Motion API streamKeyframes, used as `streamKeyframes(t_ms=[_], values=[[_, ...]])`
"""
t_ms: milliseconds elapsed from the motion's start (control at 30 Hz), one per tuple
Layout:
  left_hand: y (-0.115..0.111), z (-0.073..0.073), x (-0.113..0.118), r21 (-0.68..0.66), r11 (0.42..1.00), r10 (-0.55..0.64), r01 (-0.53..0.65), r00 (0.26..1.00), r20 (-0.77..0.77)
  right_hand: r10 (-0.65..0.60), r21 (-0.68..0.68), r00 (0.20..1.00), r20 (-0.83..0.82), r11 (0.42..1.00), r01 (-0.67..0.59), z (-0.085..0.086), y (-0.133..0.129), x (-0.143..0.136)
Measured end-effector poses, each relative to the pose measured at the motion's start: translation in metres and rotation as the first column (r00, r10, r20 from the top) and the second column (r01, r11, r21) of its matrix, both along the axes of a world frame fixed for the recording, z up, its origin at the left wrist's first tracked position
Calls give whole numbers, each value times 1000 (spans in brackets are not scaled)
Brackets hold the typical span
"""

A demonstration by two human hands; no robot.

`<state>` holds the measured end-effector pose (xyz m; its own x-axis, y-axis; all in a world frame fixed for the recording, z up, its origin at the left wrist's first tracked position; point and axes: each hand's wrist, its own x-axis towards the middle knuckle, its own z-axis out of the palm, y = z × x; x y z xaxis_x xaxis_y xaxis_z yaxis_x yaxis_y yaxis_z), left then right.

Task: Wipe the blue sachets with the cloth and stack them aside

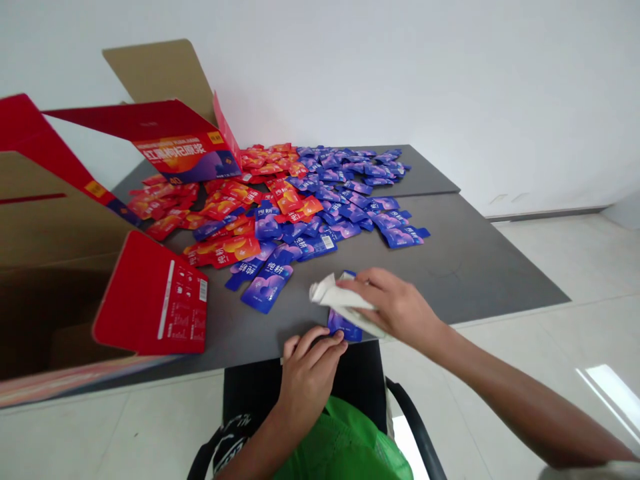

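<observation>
A blue-and-purple pouch (344, 329) lies near the table's front edge, partly covered by a folded white cloth or tissue. My right hand (397, 303) is closed around that white cloth (333, 293) and has it against or just over the pouch; I cannot tell whether they touch. With fingers spread and slightly bent, my left hand (310, 363) rests its fingertips on the pouch's lower left part. Another blue pouch (267, 283) lies to the left, at the front of a heap of blue pouches (345, 177). Red-orange pouches (235, 200) are piled beside the blue ones.
On the left stands a large open red carton (170, 300) with its flaps out. Behind it is a second open carton (185, 157). The grey table (480, 267) meets a white wall at the back. Below are a chair armrest (417, 427) and green clothing (345, 440).
</observation>
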<state>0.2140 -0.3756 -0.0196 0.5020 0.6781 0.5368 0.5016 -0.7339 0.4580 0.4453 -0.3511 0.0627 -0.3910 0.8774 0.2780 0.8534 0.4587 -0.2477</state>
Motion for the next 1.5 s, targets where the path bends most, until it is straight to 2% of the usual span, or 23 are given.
streamKeyframes(t_ms=[67,133,200,267,367,467,567,633,733,867,967,1067,1300,1500], values=[[0,1,0,3,1000,1,-1,1000,9,102,-87,995,1,991,-102,-10,-20,-11],[1,2,0,-6,1000,-8,8,1000,1,106,-148,994,-19,983,-108,-23,-22,-14],[1,2,0,-20,999,-26,26,1000,-7,41,-162,999,-25,986,-45,-33,-6,-9],[1,3,0,-26,999,-29,29,1000,-9,-29,-136,1000,2,990,29,-37,21,3],[2,4,-1,-35,999,-30,29,999,-20,-126,-71,990,64,989,131,-35,60,24],[5,13,-2,-63,996,-71,68,996,-55,-186,14,980,63,982,186,-28,71,42],[15,30,5,-108,991,-89,76,989,-120,-277,112,956,-95,952,286,-25,49,54],[24,40,16,-122,992,-43,21,982,-184,-334,154,913,-235,914,375,-27,25,59],[41,49,41,-120,987,65,-106,951,-302,-414,148,823,-389,854,499,-36,-11,65],[61,52,77,-143,963,151,-230,894,-421,-534,80,646,-545,734,675,-51,-40,73],[71,56,94,-246,935,121,-255,882,-455,-571,-1,474,-670,639,769,-61,-50,78],[80,60,99,-330,912,73,-244,888,-454,-586,-81,365,-723,597,798,-66,-55,80],[119,61,91,-515,846,-97,-140,909,-406,-592,-114,325,-737,583,804,-70,-56,82],[152,70,81,-658,753,-296,32,909,-295,-580,-100,315,-751,571,815,-71,-55,83]])
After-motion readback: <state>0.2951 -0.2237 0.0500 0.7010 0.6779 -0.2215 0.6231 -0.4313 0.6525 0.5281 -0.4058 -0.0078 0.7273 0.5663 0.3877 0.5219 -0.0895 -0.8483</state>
